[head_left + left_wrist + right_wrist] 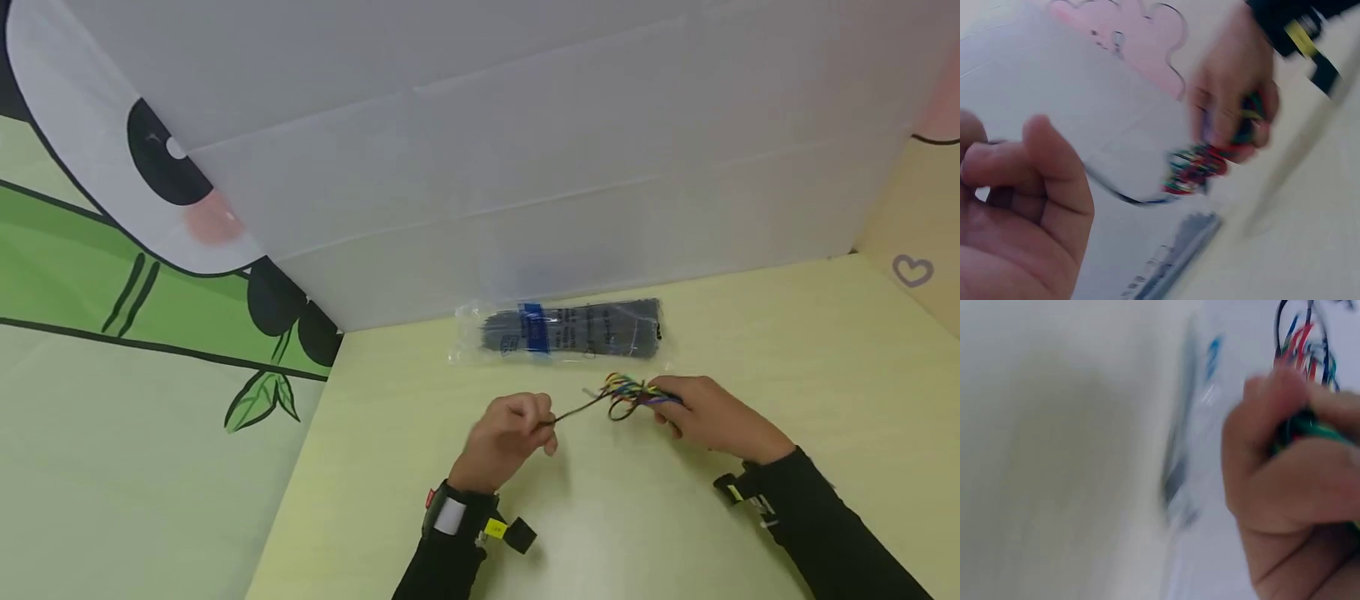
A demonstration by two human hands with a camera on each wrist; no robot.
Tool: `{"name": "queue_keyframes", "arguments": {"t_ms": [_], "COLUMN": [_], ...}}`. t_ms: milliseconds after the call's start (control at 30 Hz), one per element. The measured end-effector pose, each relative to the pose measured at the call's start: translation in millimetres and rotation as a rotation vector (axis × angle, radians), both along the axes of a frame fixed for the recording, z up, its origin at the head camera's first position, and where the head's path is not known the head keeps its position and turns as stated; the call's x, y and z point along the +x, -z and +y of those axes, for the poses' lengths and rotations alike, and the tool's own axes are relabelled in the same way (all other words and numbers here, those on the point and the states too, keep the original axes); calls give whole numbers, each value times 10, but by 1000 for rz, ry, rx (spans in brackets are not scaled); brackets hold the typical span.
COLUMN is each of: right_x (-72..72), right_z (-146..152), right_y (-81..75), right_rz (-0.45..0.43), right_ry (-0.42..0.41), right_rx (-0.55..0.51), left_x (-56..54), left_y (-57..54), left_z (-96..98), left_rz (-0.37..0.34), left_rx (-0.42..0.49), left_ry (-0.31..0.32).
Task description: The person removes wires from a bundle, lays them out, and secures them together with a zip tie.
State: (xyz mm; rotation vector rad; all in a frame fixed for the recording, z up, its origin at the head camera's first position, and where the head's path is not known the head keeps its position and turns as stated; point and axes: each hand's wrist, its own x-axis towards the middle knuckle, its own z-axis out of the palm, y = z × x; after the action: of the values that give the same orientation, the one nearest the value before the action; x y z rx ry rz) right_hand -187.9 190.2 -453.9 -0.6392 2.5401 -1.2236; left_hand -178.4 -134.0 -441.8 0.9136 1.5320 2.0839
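Observation:
A bundle of multicoloured wires [626, 392] is gripped in my right hand [716, 419], with looped ends sticking out to the left past the fingertips. From the bundle a dark wire end [581, 408] runs out to my left hand [506, 437], whose fingers pinch it. The left wrist view shows this dark strand [1113, 190] stretching from the curled left fingers [1054, 150] to the bundle [1194, 169]. Seen from the right wrist, the right fingers [1272, 406] curl round green, red and black wires [1304, 350]. Both hands are held above the tabletop.
Behind the hands, a clear plastic bag of dark cable ties [592, 329] with a blue label lies on the pale yellow table [397, 500]. A whitish sheet wall [525, 167] rises at the table's back edge. Printed cartoon fabric [150, 292] hangs at the left.

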Motion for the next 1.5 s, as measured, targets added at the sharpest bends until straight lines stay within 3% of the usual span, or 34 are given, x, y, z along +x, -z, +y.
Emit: {"name": "queue_keyframes", "arguments": {"t_ms": [67,100,167,233,300,367,500,600,700,833,900,967,1067,1200,1400,1500], "right_x": [15,23,49,71,92,127,203,241,241,194,147,107,66,58,94,106], "right_z": [131,178,213,157,31,-117,-365,-470,-520,-495,-402,-279,-129,-68,68,113], "right_y": [41,57,69,64,53,46,50,66,91,87,71,50,0,-63,-148,-176], "right_rz": [-14,-18,-42,-48,-41,-43,-41,-3,147,346,392,419,441,394,107,7], "right_ry": [104,146,197,202,182,148,83,86,126,188,216,222,214,158,124,97], "right_rx": [11,5,-40,-85,-115,-133,-169,-187,-122,23,58,72,71,73,-37,-104], "left_x": [19,31,52,61,59,59,95,111,109,84,69,57,36,26,50,68], "left_y": [-19,-25,-20,21,87,166,258,274,268,206,127,45,-56,-107,-188,-229], "left_z": [-89,-121,-121,-23,147,318,527,574,576,507,421,330,197,81,-53,-140], "left_rz": [-7,-8,17,16,-33,-92,-225,-307,-432,-586,-610,-592,-543,-521,-492,-477], "left_rx": [29,0,-181,-400,-542,-585,-466,-366,-258,-82,-15,-6,-5,7,1,14], "left_ry": [-33,-97,-258,-367,-409,-401,-405,-426,-399,-272,-201,-157,-162,-195,-207,-230]}}
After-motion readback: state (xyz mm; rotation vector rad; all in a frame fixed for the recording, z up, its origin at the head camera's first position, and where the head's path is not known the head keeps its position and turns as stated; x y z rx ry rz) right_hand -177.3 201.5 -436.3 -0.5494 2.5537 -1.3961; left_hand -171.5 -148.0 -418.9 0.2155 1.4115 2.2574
